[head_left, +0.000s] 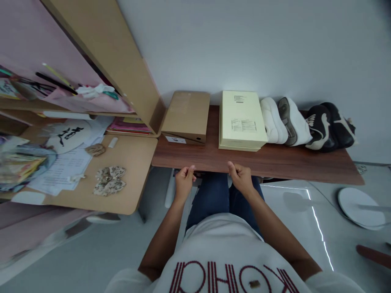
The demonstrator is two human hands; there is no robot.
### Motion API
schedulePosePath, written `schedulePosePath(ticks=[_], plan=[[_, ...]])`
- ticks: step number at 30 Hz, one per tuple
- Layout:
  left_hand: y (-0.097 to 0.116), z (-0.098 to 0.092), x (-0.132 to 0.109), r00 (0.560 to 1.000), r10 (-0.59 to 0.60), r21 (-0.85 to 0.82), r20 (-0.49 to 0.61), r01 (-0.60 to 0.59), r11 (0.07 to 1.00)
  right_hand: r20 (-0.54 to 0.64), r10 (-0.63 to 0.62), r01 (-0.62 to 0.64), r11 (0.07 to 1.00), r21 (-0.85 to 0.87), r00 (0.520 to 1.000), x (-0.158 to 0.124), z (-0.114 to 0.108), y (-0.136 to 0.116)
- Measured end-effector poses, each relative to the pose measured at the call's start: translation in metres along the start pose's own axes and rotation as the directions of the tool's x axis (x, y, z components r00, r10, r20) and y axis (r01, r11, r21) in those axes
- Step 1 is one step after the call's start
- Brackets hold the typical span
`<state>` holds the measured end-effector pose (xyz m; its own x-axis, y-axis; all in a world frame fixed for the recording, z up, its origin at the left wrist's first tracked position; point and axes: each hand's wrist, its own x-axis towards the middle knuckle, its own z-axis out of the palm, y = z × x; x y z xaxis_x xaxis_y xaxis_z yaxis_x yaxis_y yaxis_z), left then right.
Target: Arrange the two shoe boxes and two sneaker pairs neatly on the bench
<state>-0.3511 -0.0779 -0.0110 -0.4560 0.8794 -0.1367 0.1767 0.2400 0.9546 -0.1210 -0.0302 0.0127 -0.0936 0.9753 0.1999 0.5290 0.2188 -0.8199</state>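
Plain wall behind a dark wood surface, cardboard box sitting just beyond the left grip, cream box beyond the right grip. Both are curled pretty narrow, though honestly I can't tell if they're touching the front edge.

A pale wall rises behind a long dark-wood worktop; light-wood shelving stands at left, and the glossy grey floor reflects bright streaks.
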Motion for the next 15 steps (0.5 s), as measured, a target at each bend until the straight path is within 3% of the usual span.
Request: schedulePosePath(ticks=[5,7,11,15], plan=[[-0.002,-0.029,0.012,0.974,0.194,-0.006,-0.116,-0.196,0.981,0.076,0.043,-0.054,0.987,0.153,0.996,0.007,0.012,-0.007],[-0.001,-0.037,0.022,0.962,0.248,-0.050,-0.115,-0.255,0.966,0.106,0.040,-0.064,0.971,0.231,0.994,0.013,0.017,-0.011],[0.000,-0.050,0.046,0.969,0.240,-0.112,-0.064,-0.246,0.963,0.159,0.067,-0.111,0.950,0.291,0.985,0.028,0.030,-0.022],[0.005,-0.064,0.077,0.968,0.219,-0.120,-0.121,-0.233,0.965,0.186,0.085,-0.144,0.933,0.330,0.979,0.055,0.042,-0.039]])
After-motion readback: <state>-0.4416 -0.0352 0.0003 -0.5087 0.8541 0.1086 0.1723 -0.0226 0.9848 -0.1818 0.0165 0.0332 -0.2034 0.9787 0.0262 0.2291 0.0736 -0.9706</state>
